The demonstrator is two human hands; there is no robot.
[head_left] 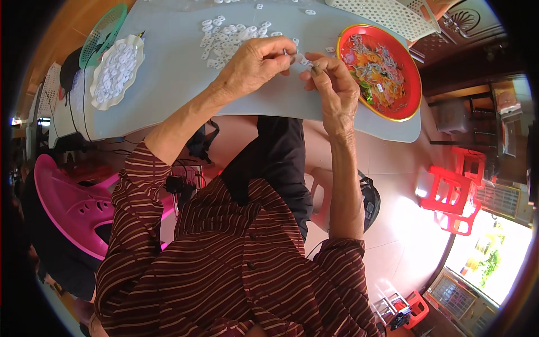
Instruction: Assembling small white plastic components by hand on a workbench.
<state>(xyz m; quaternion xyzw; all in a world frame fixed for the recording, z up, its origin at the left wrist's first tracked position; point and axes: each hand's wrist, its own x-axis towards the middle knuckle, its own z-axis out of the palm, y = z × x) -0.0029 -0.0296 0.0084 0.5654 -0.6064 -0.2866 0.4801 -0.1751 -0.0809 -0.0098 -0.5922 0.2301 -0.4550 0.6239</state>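
In the head view, the two hands meet at the upper middle of the frame. The left hand (263, 60) has its thumb and finger pinched tight on a thin silvery bit (285, 51), too small to make out well. The right hand (337, 90) pinches a small white piece (302, 58) between thumb and finger. That white piece sits right in the gap between the two hands. It is so tiny that only fingertips could hold it well, and the hands are likely close so both can get at it.

Just behind the left hand, more white pieces (219, 53) lie loose on the grey table (174, 67), probably spread out there so they are easy to pick up. Near the right hand, at the upper right, a red tray (414, 84) holds lots of silvery bits (368, 51). Its raised rim seems good for stopping them from sliding away, and it is an easy reach for that hand.

At the upper left, a wavy white plate (103, 104) is heaped with white pieces, maybe to keep them apart from the loose ones. A green basket (106, 28) leans close by it.
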